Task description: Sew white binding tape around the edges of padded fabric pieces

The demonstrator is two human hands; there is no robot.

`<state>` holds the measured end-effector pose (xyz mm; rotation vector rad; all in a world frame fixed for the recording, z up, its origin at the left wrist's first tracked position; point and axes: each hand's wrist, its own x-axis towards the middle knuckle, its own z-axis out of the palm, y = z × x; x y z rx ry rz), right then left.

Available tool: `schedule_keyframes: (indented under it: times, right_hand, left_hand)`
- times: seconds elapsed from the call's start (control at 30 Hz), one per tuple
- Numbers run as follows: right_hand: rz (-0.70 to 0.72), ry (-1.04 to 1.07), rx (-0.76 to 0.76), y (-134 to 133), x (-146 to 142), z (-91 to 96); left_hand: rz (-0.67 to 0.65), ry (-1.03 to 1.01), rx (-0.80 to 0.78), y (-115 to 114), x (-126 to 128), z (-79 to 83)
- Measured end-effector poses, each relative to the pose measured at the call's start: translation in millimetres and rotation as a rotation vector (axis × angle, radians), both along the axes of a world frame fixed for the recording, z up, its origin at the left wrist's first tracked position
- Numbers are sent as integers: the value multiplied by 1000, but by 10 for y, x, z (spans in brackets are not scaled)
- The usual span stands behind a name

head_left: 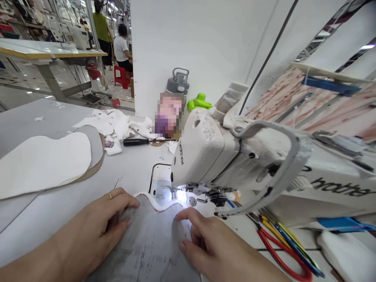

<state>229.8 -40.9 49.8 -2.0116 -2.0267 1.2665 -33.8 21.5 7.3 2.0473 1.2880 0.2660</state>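
Note:
A grey pattern sheet [152,235] with handwriting lies on white fabric [160,205], whose wavy edge shows beyond it. My left hand [108,223], with a gold ring, rests on the sheet's left side, fingertips down and thumb apart. My right hand [202,239] presses the right side with its index finger stretched out; the other fingers are bent and partly hidden. Neither hand grips anything. Just ahead, the white sewing machine's head [202,152] stands over a lit needle plate [163,188], with the fabric's edge close to it.
White cut fabric pieces [49,160] lie at the left. Behind are fabric scraps [117,123], a screwdriver [136,141] and a bottle [172,103] by the wall. Red-handled scissors [279,250] and several pens lie at right. Two people are in the background.

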Motion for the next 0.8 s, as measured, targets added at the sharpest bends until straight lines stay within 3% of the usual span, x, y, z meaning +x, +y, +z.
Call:
schedule_keyframes:
  times: [0.4,0.63,0.8]
  right_hand:
    - [16,4,32,-13,-19,40]
    - [-9,-21,16,-4,-10,49]
    - [-10,-1,8,-1,-23,36]
  left_hand:
    - [-63,-7,158,19,-15,-18]
    - [-42,-13,170,5,-24,-1]
    - [-113,40,136,19,-57,-49]
